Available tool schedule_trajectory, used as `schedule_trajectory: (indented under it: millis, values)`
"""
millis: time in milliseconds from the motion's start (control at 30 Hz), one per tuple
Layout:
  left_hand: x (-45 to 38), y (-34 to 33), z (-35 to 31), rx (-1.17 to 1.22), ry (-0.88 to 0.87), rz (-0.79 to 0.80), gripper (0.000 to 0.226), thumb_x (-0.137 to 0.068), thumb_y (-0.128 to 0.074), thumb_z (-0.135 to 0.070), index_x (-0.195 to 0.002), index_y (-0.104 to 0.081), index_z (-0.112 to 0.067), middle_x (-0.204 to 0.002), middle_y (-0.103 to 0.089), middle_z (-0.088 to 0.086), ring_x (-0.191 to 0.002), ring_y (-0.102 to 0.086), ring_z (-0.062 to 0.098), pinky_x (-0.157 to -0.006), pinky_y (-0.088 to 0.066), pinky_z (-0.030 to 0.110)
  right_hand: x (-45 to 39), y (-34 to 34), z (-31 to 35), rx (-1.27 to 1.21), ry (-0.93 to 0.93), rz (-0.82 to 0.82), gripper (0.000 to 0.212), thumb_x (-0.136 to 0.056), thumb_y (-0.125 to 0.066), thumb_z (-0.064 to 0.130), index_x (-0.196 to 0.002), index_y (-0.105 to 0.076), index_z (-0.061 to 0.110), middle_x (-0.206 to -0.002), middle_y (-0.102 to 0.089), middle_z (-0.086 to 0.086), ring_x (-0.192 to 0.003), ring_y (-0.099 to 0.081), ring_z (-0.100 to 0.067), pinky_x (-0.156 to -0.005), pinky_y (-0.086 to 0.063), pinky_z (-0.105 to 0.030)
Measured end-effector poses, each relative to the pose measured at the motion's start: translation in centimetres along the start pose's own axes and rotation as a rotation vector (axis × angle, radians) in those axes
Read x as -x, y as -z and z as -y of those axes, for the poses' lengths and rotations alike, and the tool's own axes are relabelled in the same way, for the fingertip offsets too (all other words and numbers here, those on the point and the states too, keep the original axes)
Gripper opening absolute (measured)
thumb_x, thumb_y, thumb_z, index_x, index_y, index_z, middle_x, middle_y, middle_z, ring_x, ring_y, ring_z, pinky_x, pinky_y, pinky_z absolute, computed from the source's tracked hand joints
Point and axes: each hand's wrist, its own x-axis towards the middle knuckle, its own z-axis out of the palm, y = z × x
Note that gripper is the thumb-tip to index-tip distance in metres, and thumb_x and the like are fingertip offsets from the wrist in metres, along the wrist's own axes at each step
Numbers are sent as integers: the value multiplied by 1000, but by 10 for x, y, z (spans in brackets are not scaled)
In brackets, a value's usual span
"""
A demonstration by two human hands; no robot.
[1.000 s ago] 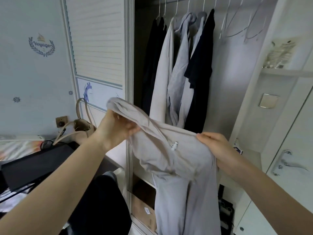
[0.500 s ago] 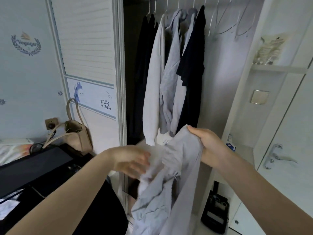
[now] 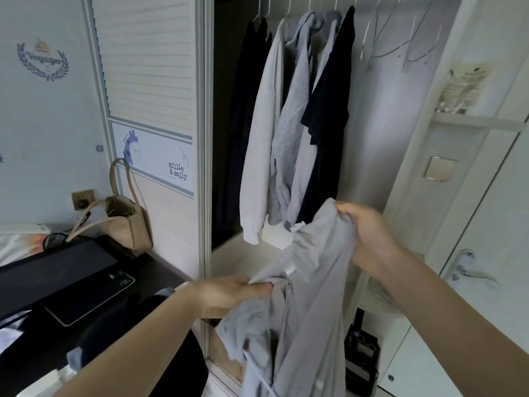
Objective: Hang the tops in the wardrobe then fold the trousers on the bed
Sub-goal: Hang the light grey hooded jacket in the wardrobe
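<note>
Over the last second the grey hooded top (image 3: pixel 309 282) went from being stretched wide between two raised hands to hanging bunched in front of the open wardrobe (image 3: pixel 380 156). The left hand (image 3: pixel 229 293) had dropped from shoulder height to low and central, and its fingers (image 3: pixel 257 289) were pinched on a fold of fabric beside the white neck label. The right hand (image 3: pixel 369 239) had kept its hold and sat higher, its fingers curled round a gathered peak of the cloth, so the garment draped steeply down from right to left with its lower part trailing out of view. The top was thus held in the air, apart from the rail and just below the hems of the clothes already hung (image 3: pixel 297 124). By my reading, the person was hunting for the collar or turning the garment the right way before fitting a hanger; the empty wire hangers (image 3: pixel 400 50) hung untouched at the right of the rail, so this top's hanging was not yet begun.
</note>
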Motion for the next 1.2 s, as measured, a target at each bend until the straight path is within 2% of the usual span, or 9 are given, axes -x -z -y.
schedule_trajectory:
  millis: [100,200,400,600,700,733,833,933,1200]
  values:
    - [5,13,-3,62,-3,-75,79,-72,-74,-62,-124,-62,-3,-123,-67,15,-118,-63,29,-107,-44,43,-5,20,-1,148,-31,-157,36,-87,-53,15,-53,-42,18,-51,-43,0,-53,-45,-14,-56,-35,-27]
    - [4,13,-19,148,-107,-201,66,-84,-69,-53,-121,-63,2,-119,-68,21,-112,-65,33,-102,-48,44,-7,29,-6,450,-61,-200,28,-91,-56,31,-67,-59,17,-66,-61,-2,-64,-57,-18,-59,-39,-27]
    - [-4,-7,-62,20,-277,-464,44,-96,-55,-45,-95,-75,-6,-94,-76,11,-88,-73,25,-82,-53,33,-2,51,-25,1544,-163,63,47,-93,-39,58,-90,-52,12,-91,-57,-5,-84,-57,-20,-67,-43,-28]
    - [-21,-56,-86,-241,-421,-427,40,-100,-52,-33,-92,-75,-2,-92,-75,7,-90,-70,25,-90,-51,35,7,22,-52,1323,150,526,58,-76,-56,46,-128,-37,31,-85,-56,20,-77,-58,4,-64,-42,-14]
    - [-15,-51,-88,-289,-405,-393,56,-91,-62,-44,-73,-55,8,-71,-45,7,-66,-37,27,-64,-32,34,0,38,-62,1408,186,373,10,-85,-55,30,-85,-54,20,-79,-59,5,-81,-63,-20,-66,-48,-29]
    - [-11,-47,-87,-358,-384,-373,58,-83,-69,-47,-73,-50,7,-68,-38,8,-64,-33,25,-60,-28,33,-1,44,-60,1441,201,268,15,-89,-53,32,-78,-51,21,-78,-59,1,-80,-62,-25,-68,-49,-34]
    - [-5,-37,-76,-807,-258,-463,33,-69,-77,-32,-85,-59,-10,-77,-60,1,-71,-59,18,-58,-48,29,-2,62,-53,1573,343,61,27,-97,-46,39,-79,-50,19,-75,-59,-3,-75,-59,-27,-67,-46,-36]
    - [-9,-33,-66,-1149,-158,-704,20,-77,-53,1,-87,-48,-14,-85,-54,1,-90,-61,29,-67,-46,36,-3,69,-47,1661,519,-2,26,-100,-38,33,-85,-54,18,-80,-62,-5,-81,-58,-27,-67,-42,-34]
    - [8,-9,-42,-1227,268,-1078,17,-87,-51,-7,-104,-51,-9,-110,-53,10,-103,-57,34,-75,-46,38,-11,93,-48,1390,484,42,18,-100,-35,23,-90,-50,18,-74,-51,4,-72,-52,-22,-63,-42,-38]
